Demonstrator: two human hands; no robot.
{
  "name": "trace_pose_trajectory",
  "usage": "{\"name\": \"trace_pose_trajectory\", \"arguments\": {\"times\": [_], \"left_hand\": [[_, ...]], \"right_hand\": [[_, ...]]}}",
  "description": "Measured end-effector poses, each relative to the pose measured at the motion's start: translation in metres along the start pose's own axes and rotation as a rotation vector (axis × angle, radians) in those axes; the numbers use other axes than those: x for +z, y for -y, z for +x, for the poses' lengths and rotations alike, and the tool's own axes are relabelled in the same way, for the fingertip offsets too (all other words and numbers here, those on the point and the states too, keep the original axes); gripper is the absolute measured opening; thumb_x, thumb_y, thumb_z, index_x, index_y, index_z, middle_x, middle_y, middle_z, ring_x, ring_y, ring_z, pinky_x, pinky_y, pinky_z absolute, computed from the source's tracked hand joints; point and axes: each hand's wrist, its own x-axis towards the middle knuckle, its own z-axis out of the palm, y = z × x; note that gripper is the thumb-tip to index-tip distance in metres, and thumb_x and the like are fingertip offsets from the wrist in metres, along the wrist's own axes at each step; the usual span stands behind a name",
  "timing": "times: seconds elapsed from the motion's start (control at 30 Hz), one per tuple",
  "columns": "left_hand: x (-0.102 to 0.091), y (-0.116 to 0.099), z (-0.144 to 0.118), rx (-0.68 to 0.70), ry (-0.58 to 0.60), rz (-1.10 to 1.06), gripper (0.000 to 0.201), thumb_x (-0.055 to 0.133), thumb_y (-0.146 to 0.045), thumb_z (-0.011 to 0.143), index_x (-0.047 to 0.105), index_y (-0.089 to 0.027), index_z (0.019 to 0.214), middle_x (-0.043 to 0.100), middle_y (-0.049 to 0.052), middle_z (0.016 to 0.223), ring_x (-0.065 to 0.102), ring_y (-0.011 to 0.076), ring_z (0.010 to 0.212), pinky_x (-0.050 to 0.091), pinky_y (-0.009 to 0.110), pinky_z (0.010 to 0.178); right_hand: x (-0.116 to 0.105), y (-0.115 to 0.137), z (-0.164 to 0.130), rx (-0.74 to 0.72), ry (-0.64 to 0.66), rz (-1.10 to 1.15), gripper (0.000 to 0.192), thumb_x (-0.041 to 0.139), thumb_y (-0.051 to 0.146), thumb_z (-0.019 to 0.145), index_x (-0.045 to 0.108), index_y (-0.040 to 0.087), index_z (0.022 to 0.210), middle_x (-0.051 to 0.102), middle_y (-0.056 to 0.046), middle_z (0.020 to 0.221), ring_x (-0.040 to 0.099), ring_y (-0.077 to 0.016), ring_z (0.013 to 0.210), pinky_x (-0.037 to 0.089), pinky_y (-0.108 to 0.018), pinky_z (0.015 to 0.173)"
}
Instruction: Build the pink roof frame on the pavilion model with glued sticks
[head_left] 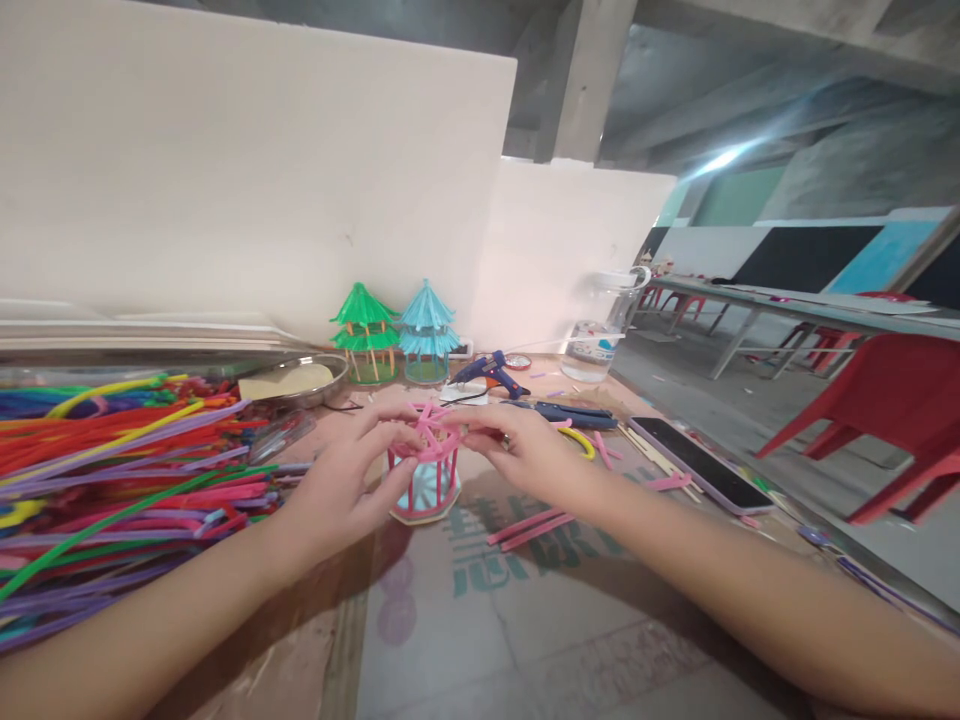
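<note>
Left hand (341, 490) was seen at about seven o'clock from the small pink lantern frame (424, 470), its fingers (390, 425) curled in and pinching the pink spoked top of that frame from the left. At nine o'clock from this hand a loose heap of coloured pipe cleaners (112, 470) was spread over the table (480, 640), and at eleven o'clock a shallow metal dish (300, 380) was set. The lantern frame itself was stood upright on the cardboard-covered table, between the two hands and touched by both. Behind it, at twelve o'clock, a green pagoda model (365, 335) and a blue pagoda model (427, 333) were placed side by side against the white wall. Right hand (525, 450) was held at three o'clock from the frame, its fingertips (466, 425) pressed together on the same pink top from the right. At twelve o'clock from this hand a blue glue gun (491, 372) was laid, with a clear jar (604, 335) farther off at one o'clock. Cut pink strips (529, 527) were left at six o'clock from the hand, and a phone (701, 462) was laid flat at three o'clock.
</note>
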Motion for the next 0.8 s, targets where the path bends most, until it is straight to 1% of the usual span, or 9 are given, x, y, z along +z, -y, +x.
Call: {"name": "trace_pose_trajectory", "arguments": {"times": [0.07, 0.2, 0.3, 0.4, 0.63, 0.8], "left_hand": [[0.0001, 0.0005, -0.0008, 0.005, 0.004, -0.003, 0.015, 0.046, -0.023, 0.095, 0.061, -0.024, 0.096, 0.061, 0.007, 0.113, 0.061, 0.0223, 0.108, 0.051, 0.043, 0.097], [0.0006, 0.0024, -0.0034, 0.015, -0.015, 0.003, 0.018, 0.045, -0.019, 0.093, 0.059, -0.024, 0.103, 0.059, 0.008, 0.122, 0.058, 0.0236, 0.116, 0.049, 0.044, 0.101], [0.0009, 0.0045, -0.0049, -0.004, -0.025, 0.02, 0.02, 0.044, -0.019, 0.094, 0.058, -0.023, 0.108, 0.058, 0.009, 0.125, 0.055, 0.0245, 0.121, 0.047, 0.045, 0.102], [0.0012, 0.0067, -0.0052, -0.028, -0.046, 0.037, 0.018, 0.046, -0.023, 0.094, 0.057, -0.022, 0.109, 0.059, 0.01, 0.123, 0.057, 0.0251, 0.119, 0.049, 0.045, 0.099], [0.0016, 0.0077, -0.0049, 0.001, -0.034, 0.037, 0.011, 0.049, -0.02, 0.093, 0.055, -0.023, 0.102, 0.058, 0.008, 0.126, 0.056, 0.0236, 0.121, 0.047, 0.044, 0.101], [0.0024, 0.0077, -0.0054, -0.042, -0.027, 0.033, 0.005, 0.049, -0.023, 0.093, 0.054, -0.022, 0.094, 0.057, 0.009, 0.125, 0.055, 0.0245, 0.121, 0.046, 0.044, 0.099]], "right_hand": [[0.0016, -0.0014, 0.0001, -0.008, -0.003, 0.022, 0.028, 0.056, 0.009, 0.09, 0.072, 0.021, 0.11, 0.075, -0.008, 0.111, 0.068, -0.0192, 0.099, 0.052, -0.033, 0.085], [0.0047, -0.0032, -0.0002, 0.027, -0.043, 0.042, 0.024, 0.059, 0.01, 0.088, 0.073, 0.019, 0.106, 0.077, -0.007, 0.102, 0.07, -0.0173, 0.086, 0.054, -0.029, 0.076], [0.0056, -0.0036, -0.0003, 0.03, -0.06, 0.034, 0.022, 0.06, 0.01, 0.088, 0.073, 0.018, 0.103, 0.077, -0.007, 0.098, 0.07, -0.0169, 0.083, 0.053, -0.028, 0.074], [0.0053, -0.0031, 0.0, 0.023, -0.064, 0.029, 0.021, 0.06, 0.01, 0.088, 0.074, 0.018, 0.101, 0.078, -0.007, 0.099, 0.07, -0.0174, 0.084, 0.053, -0.028, 0.075], [0.0049, -0.002, -0.0002, 0.035, -0.062, 0.015, 0.022, 0.06, 0.012, 0.088, 0.075, 0.02, 0.102, 0.077, -0.007, 0.1, 0.07, -0.0178, 0.085, 0.054, -0.029, 0.075], [0.0055, -0.0027, -0.0007, 0.012, -0.06, 0.032, 0.022, 0.059, 0.012, 0.089, 0.076, 0.019, 0.102, 0.077, -0.007, 0.099, 0.07, -0.0174, 0.085, 0.054, -0.028, 0.074]]}}
